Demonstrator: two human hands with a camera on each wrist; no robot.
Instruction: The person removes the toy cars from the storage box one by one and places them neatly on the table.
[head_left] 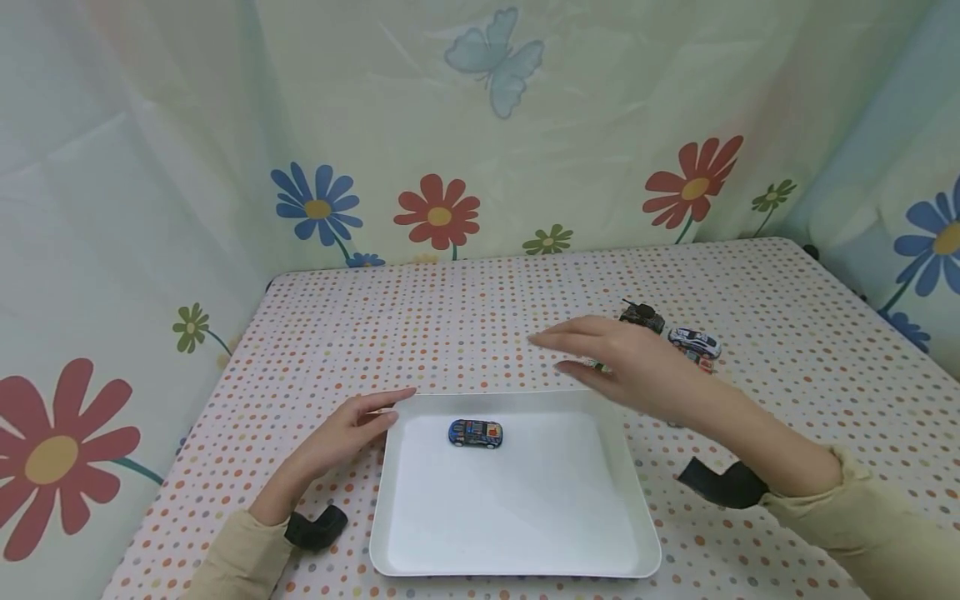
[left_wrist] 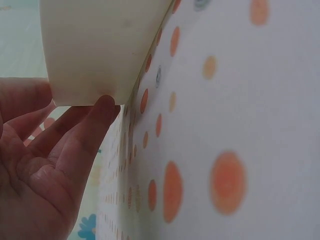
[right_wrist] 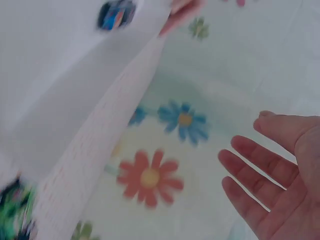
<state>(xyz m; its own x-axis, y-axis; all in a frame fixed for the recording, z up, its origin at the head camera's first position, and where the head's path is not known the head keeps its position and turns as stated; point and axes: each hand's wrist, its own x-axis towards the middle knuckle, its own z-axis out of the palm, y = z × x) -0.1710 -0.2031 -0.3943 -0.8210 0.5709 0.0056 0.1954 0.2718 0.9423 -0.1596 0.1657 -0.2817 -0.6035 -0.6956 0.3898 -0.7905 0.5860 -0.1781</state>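
A white tray (head_left: 510, 500) lies on the dotted tabletop, with a blue toy car (head_left: 476, 433) inside near its far wall. My left hand (head_left: 352, 429) holds the tray's far left corner; in the left wrist view its fingertips (left_wrist: 104, 107) press on the outside of the wall. Above the far right corner of the tray, my right hand (head_left: 622, 358) hovers with fingers extended and nothing in them. Partly hidden behind it is a green toy car (head_left: 597, 365), which shows blurred in the right wrist view.
Beyond the right hand stand a dark toy military vehicle (head_left: 642, 316), a white toy car (head_left: 694, 342) and a reddish toy car (head_left: 699, 361), close together. A flowered curtain (head_left: 480, 125) hangs behind the table and along its sides.
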